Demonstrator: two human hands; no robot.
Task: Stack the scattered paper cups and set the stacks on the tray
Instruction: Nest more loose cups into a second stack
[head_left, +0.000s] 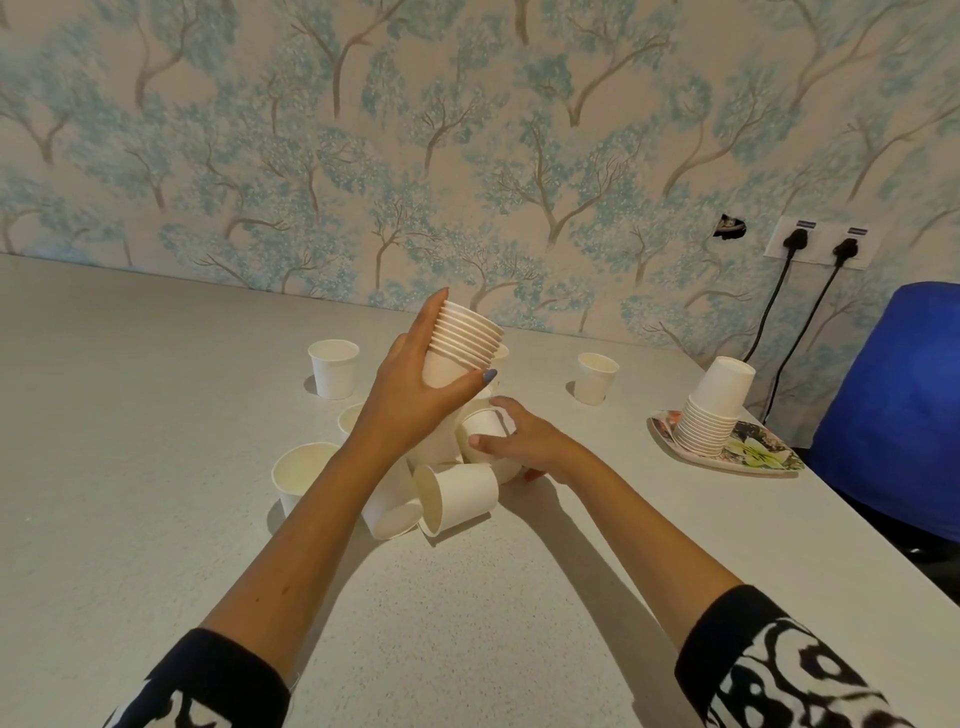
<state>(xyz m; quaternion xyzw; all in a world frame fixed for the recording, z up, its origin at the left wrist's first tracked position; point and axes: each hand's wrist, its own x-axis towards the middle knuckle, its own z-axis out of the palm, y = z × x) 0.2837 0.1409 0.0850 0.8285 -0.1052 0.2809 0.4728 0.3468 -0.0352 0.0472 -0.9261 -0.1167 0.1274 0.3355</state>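
My left hand (415, 395) grips a stack of several white paper cups (465, 343), rims up, raised above the table. Just below it my right hand (524, 439) curls round a single tipped cup (485, 428) in the pile. Another cup (457, 496) lies on its side at the front of the pile, and one more (392, 512) lies under my left forearm. Upright single cups stand at the left (333, 368), front left (298, 475) and right (596, 378). A finished upside-down stack (714, 410) stands on the flowered tray (763, 454) at the right.
The grey table (156, 441) runs back to a wall papered with trees. A blue chair (898, 410) stands beyond the table's right edge, right next to the tray. Two black cables hang from a wall socket (823, 241) above the tray.
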